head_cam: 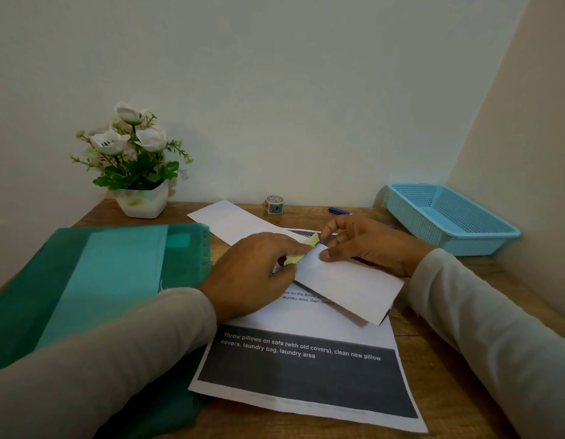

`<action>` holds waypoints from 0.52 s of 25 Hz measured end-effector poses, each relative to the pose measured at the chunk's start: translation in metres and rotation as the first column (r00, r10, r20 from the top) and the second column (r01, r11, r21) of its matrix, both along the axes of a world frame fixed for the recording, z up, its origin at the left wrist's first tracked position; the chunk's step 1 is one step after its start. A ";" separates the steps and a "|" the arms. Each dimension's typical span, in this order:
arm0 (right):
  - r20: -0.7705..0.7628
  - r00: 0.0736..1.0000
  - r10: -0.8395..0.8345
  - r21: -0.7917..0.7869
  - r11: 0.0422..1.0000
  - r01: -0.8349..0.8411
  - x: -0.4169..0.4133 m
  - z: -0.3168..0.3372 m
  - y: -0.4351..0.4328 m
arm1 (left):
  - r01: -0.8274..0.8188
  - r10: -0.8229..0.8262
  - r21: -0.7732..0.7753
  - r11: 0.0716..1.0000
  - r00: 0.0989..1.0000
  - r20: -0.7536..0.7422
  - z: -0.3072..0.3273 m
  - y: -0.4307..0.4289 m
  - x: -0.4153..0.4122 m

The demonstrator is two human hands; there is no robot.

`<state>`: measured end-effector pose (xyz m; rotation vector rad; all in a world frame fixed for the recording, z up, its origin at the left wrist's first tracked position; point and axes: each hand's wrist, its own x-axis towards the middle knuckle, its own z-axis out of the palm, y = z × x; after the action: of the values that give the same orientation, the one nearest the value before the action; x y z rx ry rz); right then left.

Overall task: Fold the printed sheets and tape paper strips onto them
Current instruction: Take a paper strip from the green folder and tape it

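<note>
A green folder lies just left of the left hand, potted white flowers beyond it, a blue basket past the right hand.

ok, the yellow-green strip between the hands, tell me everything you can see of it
The yellow-green strip is a narrow band of thin paper with some dark print, too blurred to read. It lies slanted along the left short edge of the folded white sheet. The left hand appears to pinch its middle, hiding that part; both ends show. A fingertip of the right hand, which grips the sheet, sits at its far end. No tape shows on it.
</note>
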<state>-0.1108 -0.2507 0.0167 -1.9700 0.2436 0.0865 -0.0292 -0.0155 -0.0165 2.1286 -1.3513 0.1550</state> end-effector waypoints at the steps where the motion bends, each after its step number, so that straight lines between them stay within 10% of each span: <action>1: -0.068 0.997 0.019 0.014 1.000 -0.018 -0.004 0.004 -0.001 | -0.015 0.015 0.001 1.000 1.000 -0.003 0.000 0.000 0.001; 13: -0.100 0.993 0.061 -0.037 0.997 -0.065 -0.016 0.014 0.001 | -0.023 0.023 -0.021 1.000 1.000 0.014 0.001 0.001 0.000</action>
<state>-0.1270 -0.2501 0.0302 -2.0166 0.2500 0.2222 -0.0290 -0.0148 -0.0151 2.1303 -1.3285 0.1927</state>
